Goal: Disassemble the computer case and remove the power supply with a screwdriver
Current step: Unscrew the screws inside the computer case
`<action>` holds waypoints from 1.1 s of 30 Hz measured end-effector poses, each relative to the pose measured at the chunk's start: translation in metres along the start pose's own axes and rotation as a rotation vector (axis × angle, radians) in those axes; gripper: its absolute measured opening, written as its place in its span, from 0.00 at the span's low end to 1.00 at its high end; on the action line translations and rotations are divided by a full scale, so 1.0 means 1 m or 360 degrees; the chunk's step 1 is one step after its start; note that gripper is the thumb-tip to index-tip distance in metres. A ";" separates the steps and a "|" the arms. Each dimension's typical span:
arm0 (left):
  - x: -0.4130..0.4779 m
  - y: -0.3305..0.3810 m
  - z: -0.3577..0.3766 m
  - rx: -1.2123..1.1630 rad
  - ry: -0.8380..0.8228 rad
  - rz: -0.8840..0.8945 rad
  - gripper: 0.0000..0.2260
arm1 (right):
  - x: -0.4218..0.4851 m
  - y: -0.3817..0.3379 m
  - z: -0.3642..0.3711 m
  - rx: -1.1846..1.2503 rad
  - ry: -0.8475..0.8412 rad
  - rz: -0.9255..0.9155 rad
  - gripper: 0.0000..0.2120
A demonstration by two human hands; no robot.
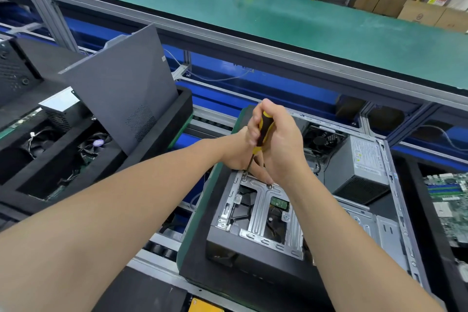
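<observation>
The right hand (278, 144) hides much of the left hand (234, 153), so how its fingers lie cannot be told, and it covers the top of the screwdriver (264, 130). The power supply (354, 175) label is too small to read. Picture edges cut off a green board (448, 200) and a yellow object (202, 306).

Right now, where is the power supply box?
In the head view, the power supply sits inside the open case, right of the right hand, beside the black fan.
</observation>
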State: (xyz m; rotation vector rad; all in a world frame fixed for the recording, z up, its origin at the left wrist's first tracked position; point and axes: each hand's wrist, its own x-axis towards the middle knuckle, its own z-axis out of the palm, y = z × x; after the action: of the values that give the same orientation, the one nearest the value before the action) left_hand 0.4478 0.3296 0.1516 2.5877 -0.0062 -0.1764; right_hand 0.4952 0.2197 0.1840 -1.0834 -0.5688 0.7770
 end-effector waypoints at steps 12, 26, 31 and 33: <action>0.006 -0.002 0.008 -0.0148 0.0163 0.0099 0.14 | -0.007 0.006 0.014 -0.0068 0.0359 -0.0225 0.13; 0.014 -0.025 0.015 -0.0019 0.0197 0.0076 0.22 | 0.003 -0.001 0.001 0.0083 -0.0186 0.0003 0.13; 0.011 -0.013 0.011 -0.0167 0.0080 0.0000 0.20 | 0.011 -0.004 -0.006 0.0183 -0.0446 0.0143 0.16; 0.014 -0.011 0.010 -0.0199 0.0048 0.0004 0.24 | 0.013 -0.004 -0.009 0.0211 -0.0499 0.0158 0.16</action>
State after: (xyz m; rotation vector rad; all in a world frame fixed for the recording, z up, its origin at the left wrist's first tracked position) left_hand 0.4603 0.3336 0.1355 2.4651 0.0122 -0.1323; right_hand 0.5109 0.2243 0.1844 -0.8777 -0.7208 1.0673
